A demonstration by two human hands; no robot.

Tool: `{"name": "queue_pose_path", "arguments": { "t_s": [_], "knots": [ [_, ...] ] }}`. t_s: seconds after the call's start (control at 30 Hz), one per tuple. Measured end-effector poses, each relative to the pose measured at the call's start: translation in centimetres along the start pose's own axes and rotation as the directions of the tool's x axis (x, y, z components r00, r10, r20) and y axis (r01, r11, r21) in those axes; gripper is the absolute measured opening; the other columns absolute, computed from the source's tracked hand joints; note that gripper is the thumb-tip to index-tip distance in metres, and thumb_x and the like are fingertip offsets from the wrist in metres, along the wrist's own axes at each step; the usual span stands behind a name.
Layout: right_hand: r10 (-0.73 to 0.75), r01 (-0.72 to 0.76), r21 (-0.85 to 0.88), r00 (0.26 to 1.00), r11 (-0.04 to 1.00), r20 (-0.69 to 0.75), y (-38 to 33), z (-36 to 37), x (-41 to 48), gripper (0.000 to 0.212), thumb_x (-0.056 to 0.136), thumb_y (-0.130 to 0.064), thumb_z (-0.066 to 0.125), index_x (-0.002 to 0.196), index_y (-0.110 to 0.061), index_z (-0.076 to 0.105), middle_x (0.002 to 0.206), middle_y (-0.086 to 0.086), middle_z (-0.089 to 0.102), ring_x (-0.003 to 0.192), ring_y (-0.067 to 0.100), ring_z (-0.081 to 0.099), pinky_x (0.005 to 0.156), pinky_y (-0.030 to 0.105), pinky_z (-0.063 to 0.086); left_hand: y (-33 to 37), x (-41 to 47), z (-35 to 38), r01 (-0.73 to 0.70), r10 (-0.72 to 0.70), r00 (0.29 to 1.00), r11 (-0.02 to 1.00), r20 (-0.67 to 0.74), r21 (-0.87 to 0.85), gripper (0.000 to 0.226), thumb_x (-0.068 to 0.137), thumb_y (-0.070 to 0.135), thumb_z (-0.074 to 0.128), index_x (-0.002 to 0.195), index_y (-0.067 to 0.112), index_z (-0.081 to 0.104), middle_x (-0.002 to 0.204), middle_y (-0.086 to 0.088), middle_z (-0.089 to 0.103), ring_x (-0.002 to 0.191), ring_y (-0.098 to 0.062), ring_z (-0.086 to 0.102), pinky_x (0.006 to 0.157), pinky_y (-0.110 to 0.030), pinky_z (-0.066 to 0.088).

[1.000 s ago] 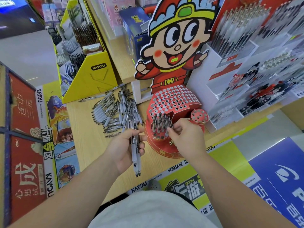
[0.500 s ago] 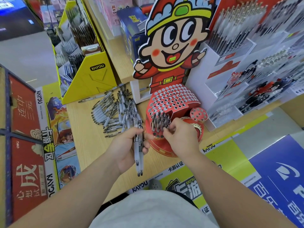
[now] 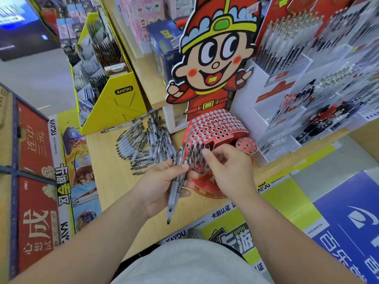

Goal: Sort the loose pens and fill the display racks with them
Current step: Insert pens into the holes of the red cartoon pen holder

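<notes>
- Clutching a bundle of pens, the left grip is curling its fingers round them, tips pointing back toward the person.
- The right grip is hovering just beside that bundle, fingers bent over the standing pens in the red rack; whether it is pinching one, I cannot tell.
- More loose pens are lying heaped on the worktop, left of the rack.
</notes>
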State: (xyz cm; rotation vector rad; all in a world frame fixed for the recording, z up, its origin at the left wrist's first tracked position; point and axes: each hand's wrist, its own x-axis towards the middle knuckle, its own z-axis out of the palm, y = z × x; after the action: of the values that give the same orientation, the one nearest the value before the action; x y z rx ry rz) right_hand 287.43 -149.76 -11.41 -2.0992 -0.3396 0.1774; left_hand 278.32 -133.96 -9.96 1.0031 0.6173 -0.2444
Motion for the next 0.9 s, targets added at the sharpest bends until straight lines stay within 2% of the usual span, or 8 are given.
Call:
{"name": "queue_pose_path", "arguments": {
  "t_s": [0.13, 0.23, 0.37, 0.5, 0.6, 0.73, 0.83, 0.9],
  "knots": [
    [0.033, -0.107, 0.224, 0.95, 0.969, 0.31, -2.2, -1.0, 0.1, 0.012, 0.089, -0.036, 0.074, 0.086, -0.024, 0.076, 0.07, -0.005, 0.071, 0.069, 0.014, 0.067, 0.071, 0.04, 0.057, 0.5, 0.0, 0.8, -0.025, 0.023, 0.994, 1.0, 0.102, 0.017, 0.016, 0.088, 0.02, 0.065, 0.099, 0.008, 0.069, 0.085, -0.016, 0.069, 0.057, -0.019, 0.056, 0.048, -0.026, 0.044],
    [0.052, -0.162, 0.247, 0.914, 0.955, 0.402, -2.2, -1.8, 0.4, 0.012, 0.09, -0.031, 0.074, 0.085, -0.021, 0.078, 0.062, -0.007, 0.067, 0.062, 0.008, 0.059, 0.066, 0.032, 0.048, 0.6, 0.0, 1.3, -0.026, 0.023, 0.991, 0.999, 0.135, 0.025, 0.014, 0.088, 0.022, 0.065, 0.089, 0.011, 0.074, 0.086, -0.019, 0.069, 0.054, -0.02, 0.051, 0.048, -0.026, 0.038],
    [0.031, -0.134, 0.255, 0.927, 0.958, 0.373, -2.2, -2.5, 0.4, 0.013, 0.092, -0.02, 0.071, 0.079, -0.017, 0.075, 0.059, -0.008, 0.063, 0.057, 0.003, 0.057, 0.058, 0.016, 0.044, 0.4, 0.3, 1.6, -0.018, 0.014, 0.996, 0.998, 0.092, 0.052, 0.02, 0.095, 0.023, 0.062, 0.103, 0.006, 0.067, 0.089, -0.023, 0.069, 0.059, -0.025, 0.056, 0.051, -0.029, 0.045],
    [0.11, -0.187, 0.339, 0.966, 0.922, 0.232, -1.7, -2.5, 0.9, 0.016, 0.094, -0.017, 0.069, 0.078, -0.017, 0.072, 0.061, -0.001, 0.065, 0.057, 0.009, 0.059, 0.053, 0.022, 0.046, 0.1, 0.8, 1.6, -0.049, 0.046, 0.999, 0.983, 0.024, 0.176, 0.016, 0.101, 0.02, 0.058, 0.104, 0.008, 0.068, 0.087, -0.018, 0.071, 0.063, -0.025, 0.063, 0.059, -0.033, 0.054],
    [0.101, -0.19, 0.37, 0.964, 0.909, 0.247, -1.5, -2.7, 0.7, 0.011, 0.09, -0.013, 0.073, 0.081, -0.019, 0.073, 0.067, 0.005, 0.071, 0.063, 0.015, 0.066, 0.055, 0.023, 0.051, 0.0, 0.9, 1.5, -0.069, 0.07, 0.998, 0.979, 0.004, 0.192, 0.012, 0.1, 0.018, 0.06, 0.094, 0.011, 0.069, 0.081, -0.014, 0.068, 0.061, -0.024, 0.059, 0.058, -0.033, 0.053],
    [0.112, -0.2, 0.382, 0.964, 0.902, 0.24, -1.1, -2.3, 0.2, 0.009, 0.09, -0.011, 0.073, 0.084, -0.019, 0.074, 0.071, 0.006, 0.073, 0.068, 0.021, 0.07, 0.059, 0.026, 0.053, -0.3, 1.0, 1.6, -0.052, 0.055, 0.998, 0.985, -0.014, 0.164, 0.016, 0.101, 0.016, 0.059, 0.106, 0.004, 0.067, 0.087, -0.016, 0.071, 0.067, -0.026, 0.066, 0.061, -0.033, 0.057],
    [0.16, -0.205, 0.432, 0.977, 0.878, 0.138, -0.9, -2.7, 0.3, 0.007, 0.089, -0.008, 0.073, 0.084, -0.012, 0.071, 0.067, 0.006, 0.071, 0.064, 0.017, 0.07, 0.057, 0.024, 0.054, -0.6, 1.6, 1.2, -0.057, 0.071, 0.982, 0.995, -0.173, 0.083, 0.016, 0.102, 0.016, 0.057, 0.109, 0.002, 0.062, 0.088, -0.015, 0.074, 0.077, -0.029, 0.073, 0.076, -0.041, 0.061],
    [0.158, -0.161, 0.408, 0.987, 0.899, 0.042, -0.4, -3.1, 0.4, 0.008, 0.089, -0.011, 0.074, 0.083, -0.014, 0.07, 0.068, 0.007, 0.071, 0.064, 0.017, 0.069, 0.06, 0.027, 0.056, -0.6, 1.9, 0.4, -0.089, 0.105, 0.949, 0.994, -0.296, 0.066, 0.013, 0.103, 0.016, 0.056, 0.107, 0.005, 0.06, 0.082, -0.012, 0.075, 0.075, -0.026, 0.072, 0.078, -0.043, 0.059]
  ]
}}
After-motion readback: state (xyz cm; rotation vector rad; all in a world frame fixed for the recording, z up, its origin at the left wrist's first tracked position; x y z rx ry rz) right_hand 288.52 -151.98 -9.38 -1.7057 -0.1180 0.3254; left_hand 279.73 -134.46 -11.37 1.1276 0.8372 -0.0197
